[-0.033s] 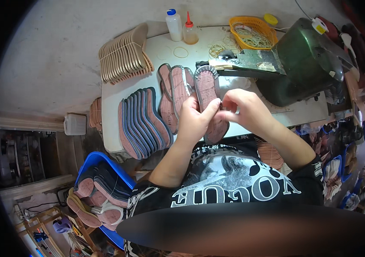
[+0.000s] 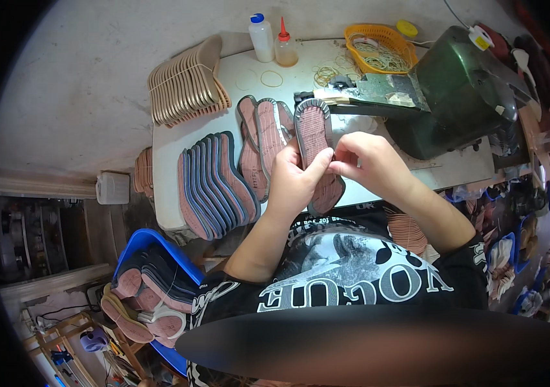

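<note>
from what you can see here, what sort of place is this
Most likely a small shoemaking workshop. Both hands, left hand and right hand, hold a shoe sole over a white worktable. Fanned stacks of soles, tan insoles and a blue bin of shoe uppers surround it.

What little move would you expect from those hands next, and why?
Probably sliding the fingers further along the rim: both the left hand and the right hand pinch the upturned shoe sole at mid-edge, above the table, with most of its rim untouched.
</note>
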`<action>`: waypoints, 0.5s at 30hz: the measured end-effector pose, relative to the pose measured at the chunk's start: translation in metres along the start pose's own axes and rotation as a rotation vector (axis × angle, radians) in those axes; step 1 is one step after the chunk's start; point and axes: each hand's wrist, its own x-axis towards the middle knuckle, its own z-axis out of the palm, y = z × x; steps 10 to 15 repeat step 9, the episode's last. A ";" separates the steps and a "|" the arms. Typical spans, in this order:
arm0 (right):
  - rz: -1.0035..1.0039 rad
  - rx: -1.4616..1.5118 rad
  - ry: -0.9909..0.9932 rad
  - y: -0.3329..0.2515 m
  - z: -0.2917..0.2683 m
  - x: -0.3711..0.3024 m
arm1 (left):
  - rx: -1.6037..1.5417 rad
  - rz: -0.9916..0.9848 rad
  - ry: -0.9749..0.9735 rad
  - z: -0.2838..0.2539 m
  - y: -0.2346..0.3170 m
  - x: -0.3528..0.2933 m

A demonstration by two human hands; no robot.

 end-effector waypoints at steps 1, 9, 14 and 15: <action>0.001 -0.002 0.002 0.002 -0.001 0.001 | -0.001 0.001 -0.003 -0.001 0.000 0.000; -0.069 -0.273 -0.216 -0.003 -0.011 0.010 | 0.585 0.160 0.036 0.005 0.021 -0.007; -0.069 -0.273 -0.216 -0.003 -0.011 0.010 | 0.585 0.160 0.036 0.005 0.021 -0.007; -0.069 -0.273 -0.216 -0.003 -0.011 0.010 | 0.585 0.160 0.036 0.005 0.021 -0.007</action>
